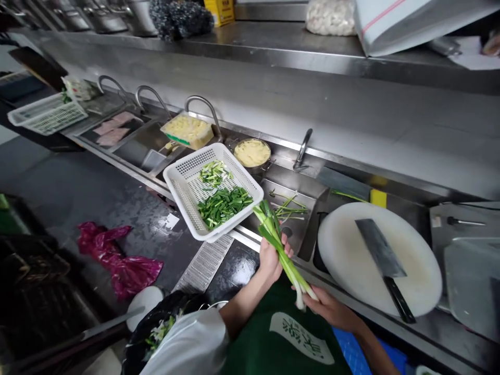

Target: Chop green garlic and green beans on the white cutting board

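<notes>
Holding a bunch of green onions point(279, 245) over the edge of the counter, in both hands. Gripping the middle of the bunch with the left hand point(270, 258), fingers curled tight around the stalks. Pinching the white root ends with the right hand point(332, 308), fingertips closed on them from below.

To do this well: hold the stalks snug in the left hand so none slip out. Line up the white ends so they sit even. Pull off only the limp outer bits, gently, without snapping the good stalks. Drop scraps away from the clean pile.

Slanting up and to the left from the grip: white ends low, by the right hand, just in front of the green apron point(273, 333). Green tips high, past the left hand, nearly touching the rim of the white basket point(183, 182). Already in that basket: cut greens point(222, 205). Just behind the tips: a sink point(273, 187) with a few loose stalks point(291, 208). Off to the right, well apart from both hands: a round white cutting board point(344, 281) with a big knife point(380, 252) lying flat on it.
</notes>
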A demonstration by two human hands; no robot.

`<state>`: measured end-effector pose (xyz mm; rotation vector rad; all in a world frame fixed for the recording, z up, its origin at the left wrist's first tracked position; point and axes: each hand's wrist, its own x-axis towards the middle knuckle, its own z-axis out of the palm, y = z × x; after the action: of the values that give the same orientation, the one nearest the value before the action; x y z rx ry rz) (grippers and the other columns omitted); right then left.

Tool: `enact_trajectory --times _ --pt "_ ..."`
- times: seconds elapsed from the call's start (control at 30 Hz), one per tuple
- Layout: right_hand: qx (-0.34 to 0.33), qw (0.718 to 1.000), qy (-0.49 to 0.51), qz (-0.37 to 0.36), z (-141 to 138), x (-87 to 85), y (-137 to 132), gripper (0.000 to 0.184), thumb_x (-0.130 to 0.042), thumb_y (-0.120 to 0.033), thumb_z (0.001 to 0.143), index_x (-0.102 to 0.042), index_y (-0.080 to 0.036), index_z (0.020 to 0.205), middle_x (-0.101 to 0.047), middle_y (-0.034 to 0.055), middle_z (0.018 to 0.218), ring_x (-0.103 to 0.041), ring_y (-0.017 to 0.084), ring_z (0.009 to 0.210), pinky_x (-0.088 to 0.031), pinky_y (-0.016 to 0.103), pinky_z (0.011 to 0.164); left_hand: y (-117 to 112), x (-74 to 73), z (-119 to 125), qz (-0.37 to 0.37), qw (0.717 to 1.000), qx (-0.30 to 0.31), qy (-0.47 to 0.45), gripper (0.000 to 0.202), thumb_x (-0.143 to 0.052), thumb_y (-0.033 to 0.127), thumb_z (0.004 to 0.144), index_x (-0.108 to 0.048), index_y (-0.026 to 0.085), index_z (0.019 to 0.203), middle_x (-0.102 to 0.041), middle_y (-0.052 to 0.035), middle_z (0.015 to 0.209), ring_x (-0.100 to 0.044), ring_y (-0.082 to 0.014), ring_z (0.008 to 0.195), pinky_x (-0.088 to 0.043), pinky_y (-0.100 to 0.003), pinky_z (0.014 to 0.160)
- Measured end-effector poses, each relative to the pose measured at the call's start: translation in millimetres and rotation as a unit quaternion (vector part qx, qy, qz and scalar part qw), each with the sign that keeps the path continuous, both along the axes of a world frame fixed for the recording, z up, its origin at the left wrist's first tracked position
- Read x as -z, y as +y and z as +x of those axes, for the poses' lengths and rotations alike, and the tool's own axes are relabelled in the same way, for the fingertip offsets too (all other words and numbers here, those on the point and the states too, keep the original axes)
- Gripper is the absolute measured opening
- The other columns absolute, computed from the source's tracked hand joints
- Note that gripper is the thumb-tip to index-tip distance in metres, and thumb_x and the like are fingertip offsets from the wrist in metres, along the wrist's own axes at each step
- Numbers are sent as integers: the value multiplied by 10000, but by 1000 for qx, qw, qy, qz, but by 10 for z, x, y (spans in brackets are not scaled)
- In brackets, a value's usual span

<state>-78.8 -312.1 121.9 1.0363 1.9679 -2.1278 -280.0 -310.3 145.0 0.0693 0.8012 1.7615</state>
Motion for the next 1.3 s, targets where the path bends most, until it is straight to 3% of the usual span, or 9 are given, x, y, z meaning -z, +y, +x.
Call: enact_trajectory --times 0.13,0.23,0.37,0.5,0.63,0.77,0.9,1.03,1.3 --pt "42 998 34 -23 145 173 162 515 -471 -665 964 -594 -183 1097 -683 22 748 -667 195 666 -532 323 655 342 114 402 -45 999 -13 15 429 -691 564 862 -599 212 1090 -477 61 657 -404 -64 462 -369 -199 463" --pt "48 992 -27 115 469 265 450 437 -406 -612 1005 -557 -207 941 -615 -7 647 -584 165 532 -437 279 547 558 135 396 -100 987 -50 112 662 -421 779 907 -610 182 1122 -645 -58 856 -611 -159 670 -498 -282 614" --pt "-39 896 -176 405 1145 298 950 192 -454 -262 1004 -624 -176 1033 -717 94 806 -675 233 715 -439 315 678 576 -1 271 -187 833 -247 459 649 -474 699 918 -517 232 1368 -591 -130 1369 -553 -279 1288 -503 -384 961" --pt "-144 834 -180 502 1503 307 1456 305 -448 -59 928 -674 -163 1105 -743 124 975 -671 225 805 -455 329 777 595 44 687 -44 632 115 765 594 -690 571 854 -615 204 1315 -620 -151 1373 -475 -326 1394 -310 -489 1190" --pt "-213 821 -114 518 1509 319 1778 314 -415 -97 973 -696 -177 1089 -721 89 984 -624 222 909 -456 354 930 688 509 1376 -47 565 371 735 244 -780 387 808 -705 200 946 -689 -55 767 -714 -303 895 -511 -387 913" --pt "-120 805 -53 578 1775 505 1614 316 -458 -195 1002 -656 -186 1249 -631 139 1263 -533 298 1200 -366 478 1114 616 905 1391 -165 540 369 738 147 -750 201 809 -671 226 931 -629 -1 655 -704 -260 734 -504 -315 792" --pt "103 798 -235 545 2308 943 1074 474 -508 -250 974 -536 -146 1435 -500 237 1383 -507 393 1211 -466 530 980 439 931 1071 -272 506 358 736 191 -669 300 913 -618 199 1067 -702 -77 776 -727 -305 805 -499 -340 783" --pt "114 817 -326 462 2515 1223 837 585 -498 -62 863 -535 -144 1442 -534 241 1316 -596 340 1041 -502 458 880 599 907 959 -294 383 387 786 368 -506 524 1009 -574 194 1159 -746 -141 903 -741 -327 919 -493 -338 801" --pt "310 857 -268 314 2986 924 1245 576 -559 -256 867 -541 -208 1441 -740 77 1003 -690 234 871 -535 332 811 1219 1060 1482 -155 252 452 841 553 -375 617 1020 -560 179 1304 -725 -181 1072 -720 -335 978 -494 -387 843"
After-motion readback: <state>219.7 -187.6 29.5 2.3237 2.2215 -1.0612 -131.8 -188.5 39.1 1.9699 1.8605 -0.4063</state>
